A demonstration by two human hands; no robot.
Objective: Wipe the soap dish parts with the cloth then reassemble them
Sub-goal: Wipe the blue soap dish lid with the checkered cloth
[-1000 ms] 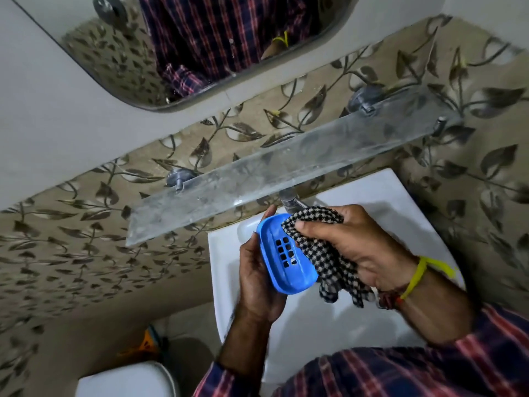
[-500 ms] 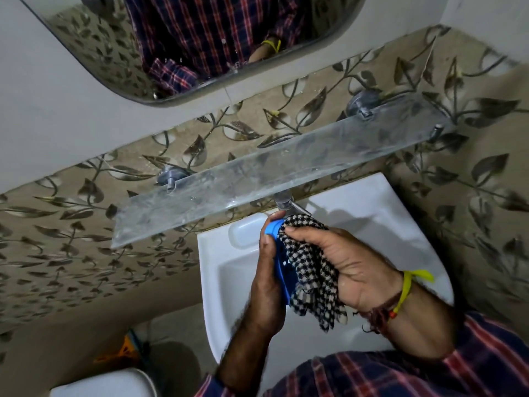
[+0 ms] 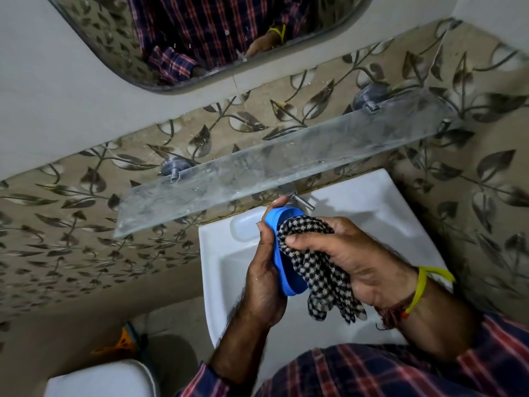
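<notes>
Glass shelf (image 3: 286,164) close above hands.

We see a white sink (image 3: 380,207) below a glass shelf (image 3: 286,164). A metal tap (image 3: 294,196) stands on the sink's back rim.

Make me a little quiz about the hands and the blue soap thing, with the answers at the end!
1. True or false: the blue soap dish part is lying on the glass shelf.
2. Which hand presses the checked cloth against it? A) left hand B) right hand
3. Fill in: both hands are above the white ____.

Key
1. False; the left hand holds it.
2. B.
3. Sink.
</notes>
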